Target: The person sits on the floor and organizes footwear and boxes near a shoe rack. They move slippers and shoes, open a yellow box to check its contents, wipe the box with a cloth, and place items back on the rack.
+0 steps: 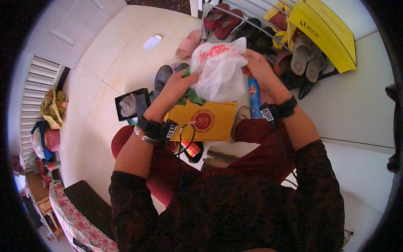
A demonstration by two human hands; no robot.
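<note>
1. Step in hand: both hands work at a crumpled white thin plastic bag with red print (pixel 220 67), held at twelve o'clock above a yellow flat cardboard box (pixel 210 122).
2. The left hand (pixel 178 84) is clamped on the bag's lower edge; the right hand (pixel 256 63) pinches its upper side.
3. The next move likely calls for parting the film gently.

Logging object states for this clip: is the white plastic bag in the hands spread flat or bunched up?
Bunched up. The white plastic bag is crumpled into puffy folds, gripped by the left hand and right hand.

Left hand (pixel 181 82), right hand (pixel 257 63) grip white plastic bag (pixel 219 69) over shoes (pixel 308 56).
</note>
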